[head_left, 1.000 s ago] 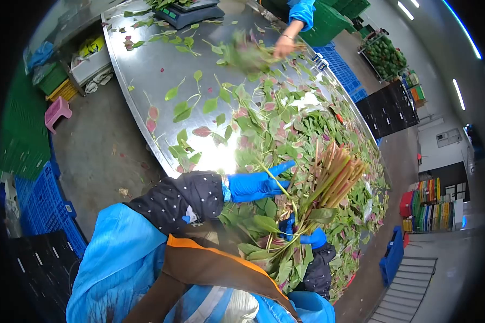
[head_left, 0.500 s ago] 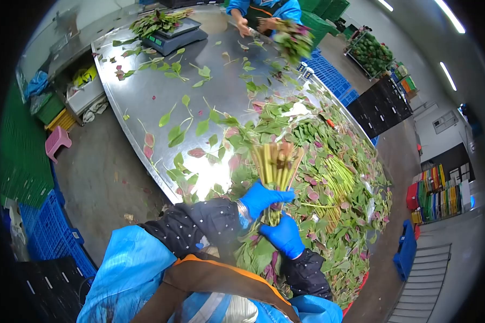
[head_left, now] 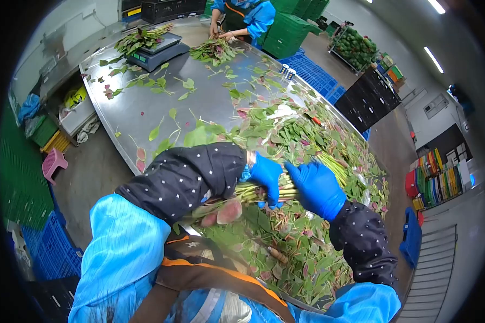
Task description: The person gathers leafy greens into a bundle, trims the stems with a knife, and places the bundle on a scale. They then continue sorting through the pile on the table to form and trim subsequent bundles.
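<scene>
A bunch of leafy greens with pale green stems (head_left: 246, 192) lies sideways across my front, its green and reddish leaves toward my left forearm. My left hand (head_left: 266, 176), in a blue glove, is closed around the stems. Beside it my right hand (head_left: 319, 189), gloved alike, is closed over the cut ends; its fingertips are partly hidden. Beneath both hands spreads a heap of loose leafy greens (head_left: 318, 253). A wooden handle (head_left: 277, 254) lies among the leaves below the bunch.
The metal table (head_left: 145, 113) carries scattered leaves and a scale (head_left: 159, 53) with greens on it. At the far end a co-worker (head_left: 242, 19) handles another bunch (head_left: 215, 52). Black crates (head_left: 367, 99) and blue pallets (head_left: 315, 75) stand beyond the right edge. A pink stool (head_left: 53, 163) is on the left.
The bunch has turned from upright to sideways, stem ends now rightward. My right hand has moved up and right to the stem ends. The co-worker's bunch has come down onto the table.
</scene>
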Demonstrator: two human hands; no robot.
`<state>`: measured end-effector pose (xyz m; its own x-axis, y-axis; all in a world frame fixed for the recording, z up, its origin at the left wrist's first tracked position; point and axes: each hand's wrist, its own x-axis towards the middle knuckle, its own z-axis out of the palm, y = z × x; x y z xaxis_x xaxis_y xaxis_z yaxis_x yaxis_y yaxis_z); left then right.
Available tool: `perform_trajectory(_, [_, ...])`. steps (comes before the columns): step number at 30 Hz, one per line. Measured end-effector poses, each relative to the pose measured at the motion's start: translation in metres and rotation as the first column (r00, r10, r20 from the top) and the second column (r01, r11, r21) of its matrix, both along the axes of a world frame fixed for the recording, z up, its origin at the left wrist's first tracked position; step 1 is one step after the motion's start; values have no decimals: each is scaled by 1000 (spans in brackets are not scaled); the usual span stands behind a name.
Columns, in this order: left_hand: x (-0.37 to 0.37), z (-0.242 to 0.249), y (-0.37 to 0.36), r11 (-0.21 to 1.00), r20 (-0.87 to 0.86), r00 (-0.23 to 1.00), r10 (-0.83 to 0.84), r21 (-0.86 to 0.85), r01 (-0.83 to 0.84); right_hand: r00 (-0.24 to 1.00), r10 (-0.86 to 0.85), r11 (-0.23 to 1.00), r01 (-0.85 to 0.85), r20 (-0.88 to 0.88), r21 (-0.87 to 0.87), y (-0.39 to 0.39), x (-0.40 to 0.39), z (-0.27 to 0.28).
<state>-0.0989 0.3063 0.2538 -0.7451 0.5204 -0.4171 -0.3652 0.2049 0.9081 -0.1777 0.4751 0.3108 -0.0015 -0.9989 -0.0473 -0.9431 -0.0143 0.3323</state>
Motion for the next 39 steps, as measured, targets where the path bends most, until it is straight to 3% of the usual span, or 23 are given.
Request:
perform_trajectory(2, [-1,-3,-8,992,49,991,-122,39,120,972,-142,990,140,186,27,6,0,-22])
perform_trajectory(3, [6,6,-14,996,-23,1000,-1,-93,-1,936,-214,977,209,280,50,9,1,-35])
perform_trajectory(4, [7,6,-23,849,-496,868,-9,-463,-256,893,-265,959,283,365,4,15,1,-47])
perform_trajectory(5, [19,8,-32,744,-757,634,158,-331,-580,840,-308,933,359,447,-32,21,0,-59])
perform_trajectory(7, [59,60,-41,894,-405,797,449,187,-408,700,-331,866,492,633,-91,32,-5,-82])
perform_trajectory(9, [92,56,-35,980,-85,992,93,183,-76,184,-369,719,677,911,154,35,12,-95])
perform_trajectory(10, [105,48,-23,970,75,991,-111,226,91,-110,-330,642,702,937,308,32,24,-101])
perform_trajectory(12, [119,-21,16,985,-128,984,124,-105,-138,-365,-279,572,680,888,459,23,55,-116])
perform_trajectory(14, [114,-96,47,698,180,692,699,34,-715,-481,-210,548,663,851,510,17,84,-161])
perform_trajectory(16, [105,-141,64,454,577,526,625,279,-846,-474,-211,630,602,855,490,14,115,-198])
perform_trajectory(17, [111,-155,68,547,544,636,547,343,-764,-555,-299,601,522,776,605,15,132,-211])
perform_trajectory(18, [116,-145,70,632,561,575,595,116,-766,-595,-183,669,507,782,543,21,138,-232])
perform_trajectory(20, [123,-206,70,438,569,508,647,268,-858,-809,79,796,403,582,452,36,140,-278])
perform_trajectory(22, [133,-188,55,375,739,428,520,253,-892,-943,114,758,287,313,586,36,134,-241])
perform_trajectory(23, [136,-173,54,339,767,444,463,310,-888,-975,143,740,218,168,636,36,132,-228])
perform_trajectory(27, [141,-165,43,300,830,421,365,324,-897,-989,108,725,149,103,673,32,126,-219])
perform_trajectory(30, [143,-182,55,532,369,563,739,193,-825,-947,-83,730,155,311,665,32,121,-239])
perform_trajectory(31, [141,-187,47,620,316,632,708,150,-770,-931,-95,729,176,352,662,29,120,-242])
perform_trajectory(34, [139,-155,42,626,287,627,724,107,-772,-959,-101,690,124,264,713,34,107,-229])
perform_trajectory(35, [139,-171,51,614,197,629,752,138,-777,-960,14,682,213,279,700,27,116,-223])
perform_trajectory(36, [133,-178,60,662,76,660,748,-9,-749,-940,4,672,255,340,696,25,120,-229])
perform_trajectory(38, [135,-190,61,525,219,595,774,304,-795,-884,-19,659,340,466,671,22,119,-253])
perform_trajectory(39, [139,-182,48,572,417,664,621,338,-747,-850,-118,679,308,513,667,35,109,-259])
